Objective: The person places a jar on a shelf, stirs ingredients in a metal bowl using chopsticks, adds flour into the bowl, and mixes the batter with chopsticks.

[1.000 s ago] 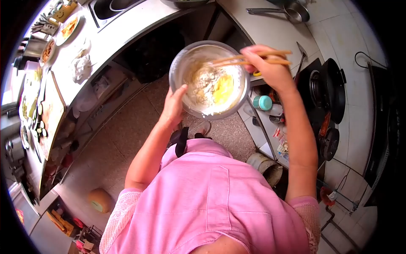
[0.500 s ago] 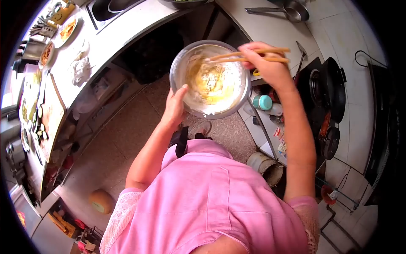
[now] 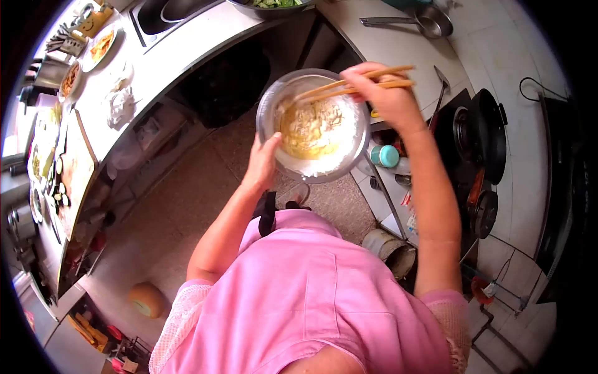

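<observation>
Aloft in a Home Kitchen, a Metal Bowl of Floury Mix

A metal mixing bowl point(image 3: 361, 140) is held above a speckled floor point(image 3: 180, 187), between curving white counters. The left hand point(image 3: 265, 159) is partly closed on its near-left side, thumb at the rim, the other fingers largely hidden. The right hand point(image 3: 383, 93) is closed around a pair of wooden chopsticks point(image 3: 330, 92), whose tips are inside the bowl, beside the clumpy white-and-yellow mixture point(image 3: 314, 128); whether they touch it cannot be told.

On the left-hand counter point(image 3: 159, 56) are a plate of orange-toned food point(image 3: 101, 46) and a cutting board point(image 3: 76, 162) bearing dark-edged slices. Leafy greens point(image 3: 274, 3) fill a pan at the top edge. At right, a long-handled saucepan point(image 3: 433, 23) sits on the pale counter point(image 3: 398, 50), near a metal spatula point(image 3: 441, 78). Farther down are a turquoise-lidded jar point(image 3: 386, 156) and a black wok point(image 3: 490, 137), with white tiles point(image 3: 523, 124) beyond.
</observation>
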Tool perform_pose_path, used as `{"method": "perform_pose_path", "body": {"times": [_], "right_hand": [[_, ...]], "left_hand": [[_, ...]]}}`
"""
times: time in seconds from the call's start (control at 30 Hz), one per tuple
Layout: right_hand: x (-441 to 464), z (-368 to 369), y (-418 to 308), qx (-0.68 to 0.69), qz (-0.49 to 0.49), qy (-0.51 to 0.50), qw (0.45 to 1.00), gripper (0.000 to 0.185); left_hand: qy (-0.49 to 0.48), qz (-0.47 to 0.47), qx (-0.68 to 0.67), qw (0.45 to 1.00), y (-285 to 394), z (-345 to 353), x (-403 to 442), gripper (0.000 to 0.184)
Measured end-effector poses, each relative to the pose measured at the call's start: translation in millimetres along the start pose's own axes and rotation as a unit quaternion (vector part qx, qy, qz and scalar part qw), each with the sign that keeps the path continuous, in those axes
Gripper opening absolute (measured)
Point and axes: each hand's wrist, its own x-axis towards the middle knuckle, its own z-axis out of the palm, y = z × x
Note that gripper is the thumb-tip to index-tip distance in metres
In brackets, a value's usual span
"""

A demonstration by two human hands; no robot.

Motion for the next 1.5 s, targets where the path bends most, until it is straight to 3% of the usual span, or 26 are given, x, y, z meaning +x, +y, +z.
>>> {"method": "perform_pose_path", "body": {"times": [0.1,0.17,0.2,0.23,0.3,0.33,0.43,0.5,0.6,0.63,0.7,0.73,0.77,0.83,0.9,0.97,1.03,1.1,1.17,1.2,1.23,1.3,1.37,1.43,1.47,1.5], "right_hand": [[-24,-9,-5,-0.064,0.086,-0.05,0.993,0.015],[-29,12,-24,-0.154,-0.1,-0.064,0.981,0.012],[-8,13,11,-0.289,-0.262,0.012,0.921,0.013],[-3,10,-10,-0.023,-0.019,0.003,1.0,0.016],[-1,-23,5,-0.101,-0.002,-0.051,0.994,0.018],[-14,-20,-2,-0.082,0.069,-0.047,0.993,0.018],[-19,19,-14,-0.115,-0.179,-0.077,0.974,0.017],[4,8,-17,0.02,-0.031,0.015,0.999,0.015],[-5,-14,-12,-0.091,0.028,-0.006,0.995,0.016],[-8,-4,-10,-0.059,-0.058,-0.052,0.995,0.015],[10,3,-23,-0.105,-0.065,-0.104,0.987,0.015],[20,2,-25,-0.053,-0.067,-0.072,0.994,0.016],[26,-9,-28,-0.006,-0.024,-0.059,0.998,0.015],[27,-39,-9,-0.084,-0.013,-0.05,0.995,0.019],[6,-56,2,-0.086,0.063,-0.057,0.993,0.016],[-26,-44,11,-0.008,0.147,0.015,0.989,0.013],[-39,-23,24,0.071,0.126,0.093,0.985,0.016],[-29,6,38,0.121,0.021,0.167,0.978,0.015],[-31,30,38,0.08,0.006,0.111,0.991,0.015],[-36,39,48,0.105,-0.052,0.088,0.989,0.016],[-45,31,31,0.166,0.094,0.04,0.981,0.017],[-43,-10,43,0.13,0.162,0.044,0.977,0.019],[-31,-15,49,0.099,0.116,0.121,0.981,0.021],[-28,18,47,0.126,0.071,0.118,0.982,0.021],[-37,25,49,0.138,0.037,0.04,0.989,0.021],[-45,20,39,0.147,0.154,0.005,0.977,0.022]], "left_hand": [[0.028,-0.021,-0.055,0.998,26,-1,-8,0.052],[0.036,0.03,0.007,0.999,-10,-8,10,0.049],[-0.002,-0.007,-0.026,1.0,-8,-3,6,0.047],[-0.004,-0.011,-0.024,1.0,4,2,-3,0.047],[0.021,-0.06,-0.074,0.995,32,7,-15,0.047],[0.002,-0.05,-0.086,0.995,33,0,-12,0.047],[0.017,-0.002,-0.01,1.0,-2,-1,4,0.047],[-0.008,0.006,0.005,1.0,3,1,-5,0.048],[-0.015,-0.035,-0.071,0.997,20,-8,-8,0.049],[-0.001,-0.001,-0.008,1.0,10,-7,-3,0.05],[-0.036,0.021,0.063,0.997,-2,-3,-2,0.052],[-0.046,0.0,0.037,0.998,-1,-3,-4,0.054],[-0.047,0.001,0.036,0.998,2,-6,-5,0.054],[-0.008,0.014,0.03,0.999,8,-19,-5,0.049],[0.004,0.024,-0.003,1.0,7,-35,0,0.046],[0.029,0.004,-0.026,0.999,17,-29,-9,0.044],[0.055,-0.014,-0.046,0.997,23,-16,-13,0.044],[0.066,-0.074,-0.049,0.994,12,-16,-7,0.042],[0.036,-0.085,-0.084,0.992,15,1,-11,0.042],[0.032,-0.068,-0.096,0.993,13,-3,-7,0.041],[0.048,-0.072,-0.066,0.994,24,-1,-12,0.042],[0.033,-0.048,-0.093,0.994,31,-7,-14,0.044],[0.077,-0.022,-0.019,0.997,17,-5,-10,0.047],[0.047,-0.049,-0.003,0.998,12,0,-8,0.048],[0.088,-0.067,-0.033,0.993,20,3,-11,0.048],[0.053,-0.063,-0.072,0.994,25,-5,-12,0.048]]}}
